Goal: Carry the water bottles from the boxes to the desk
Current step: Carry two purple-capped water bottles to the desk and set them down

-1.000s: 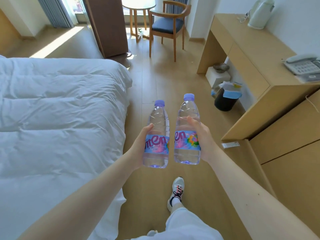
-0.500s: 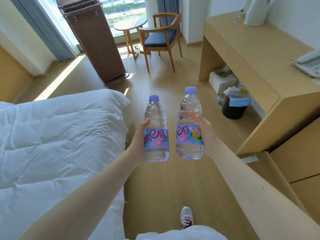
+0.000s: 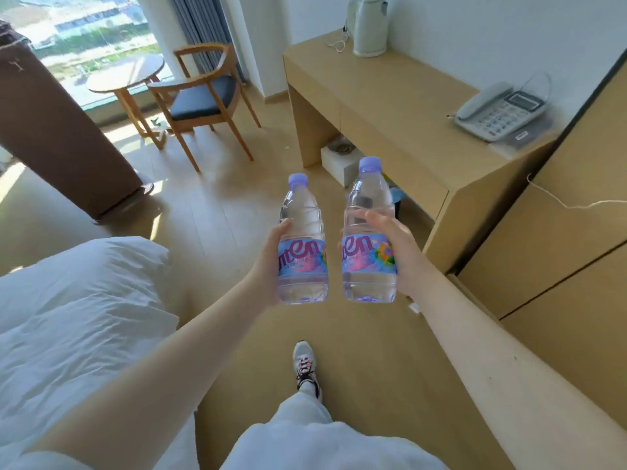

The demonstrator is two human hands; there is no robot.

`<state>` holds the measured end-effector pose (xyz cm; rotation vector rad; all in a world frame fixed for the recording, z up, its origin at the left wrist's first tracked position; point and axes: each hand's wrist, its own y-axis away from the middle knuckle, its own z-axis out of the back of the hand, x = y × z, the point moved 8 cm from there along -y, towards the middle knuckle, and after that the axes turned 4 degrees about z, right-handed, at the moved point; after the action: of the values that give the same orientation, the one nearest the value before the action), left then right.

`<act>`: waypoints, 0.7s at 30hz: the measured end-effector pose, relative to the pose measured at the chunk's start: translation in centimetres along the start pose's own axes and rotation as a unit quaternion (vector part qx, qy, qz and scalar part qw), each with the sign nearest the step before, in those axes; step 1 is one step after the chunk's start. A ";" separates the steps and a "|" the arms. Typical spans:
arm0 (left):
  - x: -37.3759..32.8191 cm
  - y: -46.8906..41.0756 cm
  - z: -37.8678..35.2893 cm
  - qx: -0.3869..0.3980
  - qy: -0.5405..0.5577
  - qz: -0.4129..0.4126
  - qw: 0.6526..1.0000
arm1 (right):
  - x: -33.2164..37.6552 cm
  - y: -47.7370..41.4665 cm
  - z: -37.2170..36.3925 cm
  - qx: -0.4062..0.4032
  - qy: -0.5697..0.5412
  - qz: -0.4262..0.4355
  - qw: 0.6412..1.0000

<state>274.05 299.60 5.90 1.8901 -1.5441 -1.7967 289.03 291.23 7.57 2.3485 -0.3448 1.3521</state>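
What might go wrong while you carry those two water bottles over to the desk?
1. Each bottle has only one hand on it: the left hand grips the left bottle, the right hand grips the right bottle. Either might slip and drop to the floor.
2. The bottles are close side by side and could bump together.
3. The desk holds a phone and a kettle; a bottle set down carelessly might knock one.

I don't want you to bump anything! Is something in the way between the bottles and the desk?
Nothing visible. The left bottle and right bottle are near the desk, whose top is bare between kettle and phone.
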 end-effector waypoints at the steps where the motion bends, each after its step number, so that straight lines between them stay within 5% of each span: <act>1: -0.9 -1.4 -0.8 0.006 -0.008 0.003 1.000 | 0.7 -0.7 0.9 -0.015 0.008 0.011 1.000; 10: -9.5 -13.7 -6.6 0.109 -0.039 0.064 0.991 | 6.4 -9.7 5.7 -0.157 -0.005 0.065 0.985; 21: -21.5 -23.4 -7.7 0.180 -0.030 0.069 0.981 | 12.4 -21.9 4.9 -0.230 0.018 0.110 0.967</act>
<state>298.13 321.70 7.04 1.8211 -2.0856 -1.6147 307.85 308.22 11.25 1.9388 -0.8330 1.2422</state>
